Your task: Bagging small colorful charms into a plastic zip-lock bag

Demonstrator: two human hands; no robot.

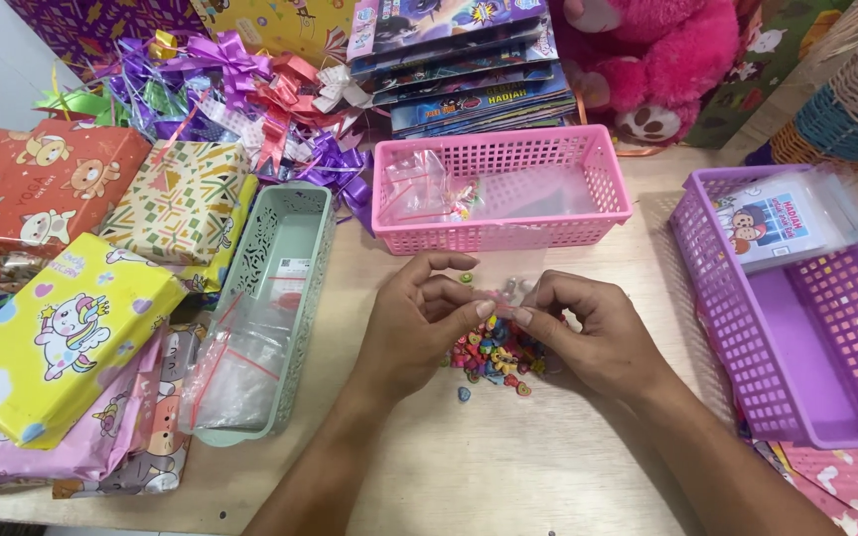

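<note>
Beads: a small heap of colourful beads (497,355) lay on the wooden desk (508,467), between and partly under the two hands, in front of the pink basket.
Small clear bag: a little transparent bag (514,294) was pinched at its edge between both hands, just above the beads; what it held could not be made out.
Left hand: the left hand (417,320) had its fingers (469,310) closed on the bag's edge, thumb and forefinger together.
Right hand: the right hand (598,333) met it from the other side, its fingers (533,316) also nipped shut on the bag.
Pink basket: the pink basket (588,220) stood just beyond the hands, with a few clear bags inside.
Purple basket: the purple basket (717,298) sat to the right, holding a flat packet.
Green tray: a pale green tray (308,213) of clear bags lay to the left.
Wrapped gifts: wrapped gifts (62,337) were piled at the far left, ribbon bows (250,89) behind them.
</note>
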